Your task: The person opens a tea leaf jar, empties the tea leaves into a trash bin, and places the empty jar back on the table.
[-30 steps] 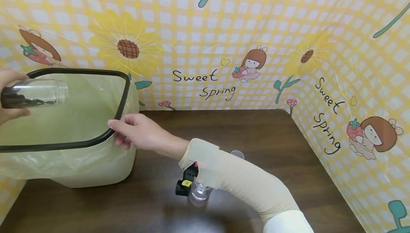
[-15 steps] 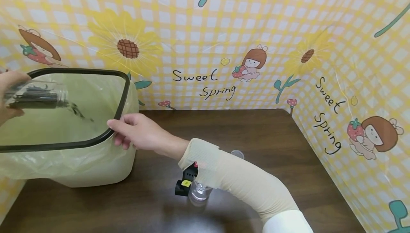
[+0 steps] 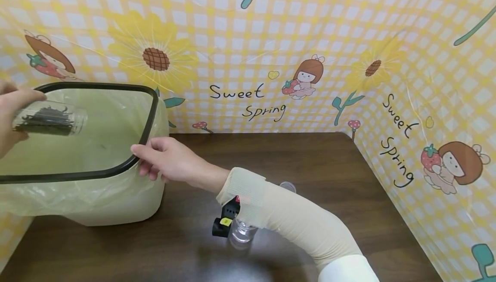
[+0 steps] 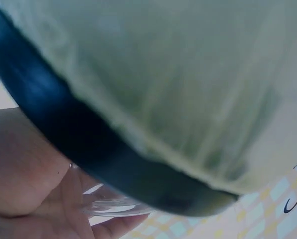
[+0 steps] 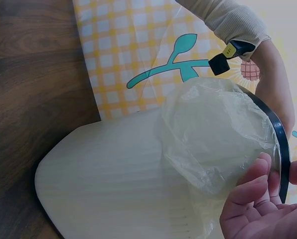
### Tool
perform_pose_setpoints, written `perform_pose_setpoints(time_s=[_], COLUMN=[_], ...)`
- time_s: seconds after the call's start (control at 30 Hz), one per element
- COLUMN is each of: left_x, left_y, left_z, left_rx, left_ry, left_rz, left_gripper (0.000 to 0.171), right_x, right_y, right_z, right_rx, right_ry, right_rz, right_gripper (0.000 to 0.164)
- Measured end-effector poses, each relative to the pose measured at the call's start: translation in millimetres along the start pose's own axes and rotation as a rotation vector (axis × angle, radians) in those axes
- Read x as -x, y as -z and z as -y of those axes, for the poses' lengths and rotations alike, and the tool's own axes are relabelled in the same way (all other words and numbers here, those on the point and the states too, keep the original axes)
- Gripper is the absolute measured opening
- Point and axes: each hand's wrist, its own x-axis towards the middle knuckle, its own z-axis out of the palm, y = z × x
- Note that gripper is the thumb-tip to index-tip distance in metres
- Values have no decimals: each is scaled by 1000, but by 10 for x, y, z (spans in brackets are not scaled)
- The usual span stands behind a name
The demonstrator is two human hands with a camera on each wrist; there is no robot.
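My left hand [image 3: 13, 112] grips a clear jar [image 3: 75, 123] lying on its side over the bin's opening, mouth to the right and tipped slightly down. Dark, thin, dry bits like tea leaves [image 3: 48, 120] lie along the jar's lower side. My right hand [image 3: 170, 159] pinches the black rim [image 3: 97, 86] of the bin [image 3: 128, 206] at its near right corner, thumb on top and fingers outside. A pale yellow bag [image 5: 213, 134] lines the bin and folds over its outside. In the left wrist view, the rim hides most of the jar [image 4: 113, 206].
A second clear jar [image 3: 242, 237] stands on the dark wooden table [image 3: 310, 157], partly behind the right sleeve and the black wrist camera [image 3: 222, 227]. A small clear round piece [image 3: 287, 186] lies beyond the forearm. Checked sheeting [image 3: 240, 28] rises behind and at the right.
The jar's contents have slid from its base towards its mouth. Some dark bits spilled into the bin half a second ago; the jar then shifted slightly right. The right hand stays put.
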Motion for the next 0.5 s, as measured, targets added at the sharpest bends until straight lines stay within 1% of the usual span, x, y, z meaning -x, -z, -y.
perform_pose_setpoints(time_s=[0.1, 0.2, 0.33, 0.43, 0.5], left_x=[-2, -21, -34, -22, -17], left_y=[52, 70, 44, 67, 98], left_z=[-92, -122, -61, -86, -130], left_rx=[-30, -70, -124, -155, -165], left_ry=[6, 13, -41, -91, -104], left_rz=[27, 45, 12, -7, -3], left_gripper=[88, 86, 89, 89, 89], right_x=[-2, -1, -1, -1, 0], right_y=[1, 2, 0, -1, -2], right_z=[0, -1, 2, 6, 8], right_rx=[-2, 3, 6, 4, 4], right_ry=[4, 4, 4, 5, 4], right_rz=[5, 3, 4, 7, 5], right_gripper=[36, 36, 36, 36, 35])
